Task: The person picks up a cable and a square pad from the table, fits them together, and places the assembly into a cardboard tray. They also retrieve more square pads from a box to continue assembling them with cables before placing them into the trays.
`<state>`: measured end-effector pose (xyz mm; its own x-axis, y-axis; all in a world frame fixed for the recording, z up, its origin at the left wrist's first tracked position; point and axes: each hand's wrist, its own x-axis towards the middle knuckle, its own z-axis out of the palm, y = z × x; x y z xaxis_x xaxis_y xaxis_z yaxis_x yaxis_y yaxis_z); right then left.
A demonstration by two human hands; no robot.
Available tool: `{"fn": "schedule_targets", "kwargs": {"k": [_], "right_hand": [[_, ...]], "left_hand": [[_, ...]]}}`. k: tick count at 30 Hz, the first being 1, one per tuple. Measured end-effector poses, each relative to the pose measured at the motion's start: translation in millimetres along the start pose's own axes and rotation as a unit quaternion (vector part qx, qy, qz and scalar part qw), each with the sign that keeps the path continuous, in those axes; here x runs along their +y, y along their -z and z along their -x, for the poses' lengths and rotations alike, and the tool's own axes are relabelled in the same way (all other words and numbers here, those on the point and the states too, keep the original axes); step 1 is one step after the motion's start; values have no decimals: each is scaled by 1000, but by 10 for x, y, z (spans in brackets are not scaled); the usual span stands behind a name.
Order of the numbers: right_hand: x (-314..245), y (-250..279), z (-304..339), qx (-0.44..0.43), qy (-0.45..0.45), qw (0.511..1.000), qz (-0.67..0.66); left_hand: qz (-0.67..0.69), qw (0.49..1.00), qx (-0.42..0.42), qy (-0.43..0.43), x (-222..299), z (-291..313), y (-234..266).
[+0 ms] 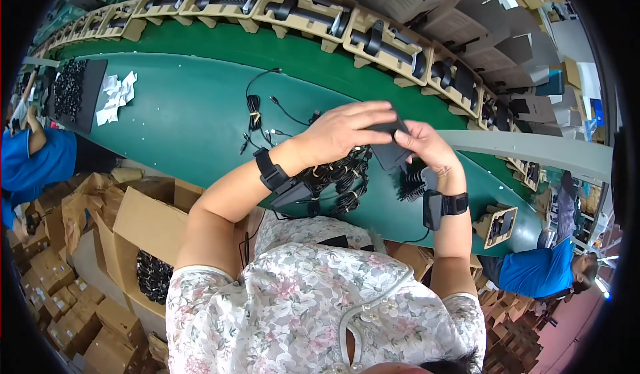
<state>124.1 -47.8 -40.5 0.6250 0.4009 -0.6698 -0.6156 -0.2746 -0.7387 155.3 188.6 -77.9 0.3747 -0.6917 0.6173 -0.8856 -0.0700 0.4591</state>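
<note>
In front of me, over the green table (200, 121), both hands are on a black flat rectangular piece (392, 153), whose exact kind I cannot make out. My left hand (343, 131) lays its fingers across the upper end, gripping it there. From the other side my right hand (430, 149) pinches its edge between thumb and fingers. Beneath my left wrist lies a heap of coiled black cables (343, 181). Black ribbed pieces (413, 186) sit below my right hand. A tied cable bundle (253, 113) with loose plug ends lies beyond my left forearm.
Brown moulded trays (303, 15) holding black parts line a green belt (233, 39) along the far side. A grey bar (533, 149) crosses at right. An open carton (143, 221) stands at lower left. Blue-shirted people are at far left (40, 157) and right (540, 267).
</note>
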Motion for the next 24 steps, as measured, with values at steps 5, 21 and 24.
{"fn": "schedule_targets", "kwargs": {"k": [5, 21, 24], "right_hand": [[-124, 547, -619, 345, 188, 915, -90], [22, 1195, -1635, 624, 108, 561, 533], [-132, 654, -1411, 601, 251, 572, 498]], "left_hand": [[-62, 960, 95, 256, 0, 367, -38], [-352, 717, 35, 600, -545, 1850, 107], [-320, 739, 15, 593, -601, 1697, 38]]}}
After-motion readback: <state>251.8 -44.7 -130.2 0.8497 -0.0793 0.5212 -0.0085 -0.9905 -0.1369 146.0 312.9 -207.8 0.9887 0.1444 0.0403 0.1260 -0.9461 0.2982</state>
